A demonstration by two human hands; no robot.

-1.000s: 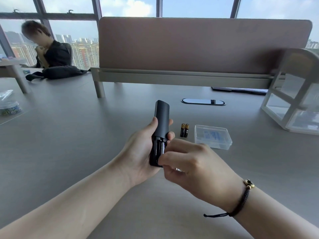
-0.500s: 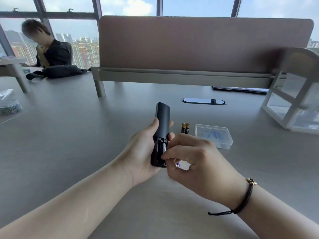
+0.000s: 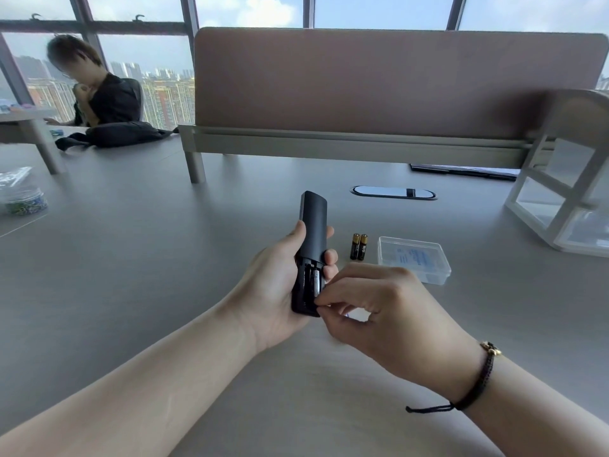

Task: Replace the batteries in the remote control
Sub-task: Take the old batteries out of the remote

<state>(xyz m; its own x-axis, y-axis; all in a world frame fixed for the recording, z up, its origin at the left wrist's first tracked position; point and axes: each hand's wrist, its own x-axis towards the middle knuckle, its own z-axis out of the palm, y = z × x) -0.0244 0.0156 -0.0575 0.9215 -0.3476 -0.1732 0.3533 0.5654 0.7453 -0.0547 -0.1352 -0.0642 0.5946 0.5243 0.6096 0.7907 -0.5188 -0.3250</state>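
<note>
My left hand (image 3: 280, 288) clamps remote (image 3: 311, 249), bay up for access | right hand (image 3: 372, 311) fingertips pinching battery (image 3: 317, 282) in bay | two batteries (image 3: 359, 247) parked beside.

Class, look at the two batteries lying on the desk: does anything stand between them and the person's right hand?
Nothing visible does. The two batteries lie on bare desk, just beyond the right hand, beside the clear plastic box. That hand is busy at the open compartment of the remote, which the left hand holds.
</note>
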